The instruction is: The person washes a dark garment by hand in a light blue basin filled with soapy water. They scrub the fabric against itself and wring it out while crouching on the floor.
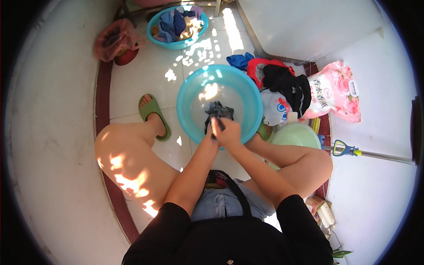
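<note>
A dark wet-looking cloth, perhaps a small garment, is bunched up inside a turquoise plastic basin on the floor before me. My right hand is closed around part of the cloth near the basin's near rim. My left hand is close against it, also gripping the cloth, with its fingers largely hidden. Dark fabric shows between the two hands. The basin looks translucent, and whether it holds water is hard to tell.
A second turquoise basin full of clothes stands farther off, beside a red plastic bag. To the right lie black garments, a blue cloth, a pink detergent bag, a pale green basin and a mop handle.
</note>
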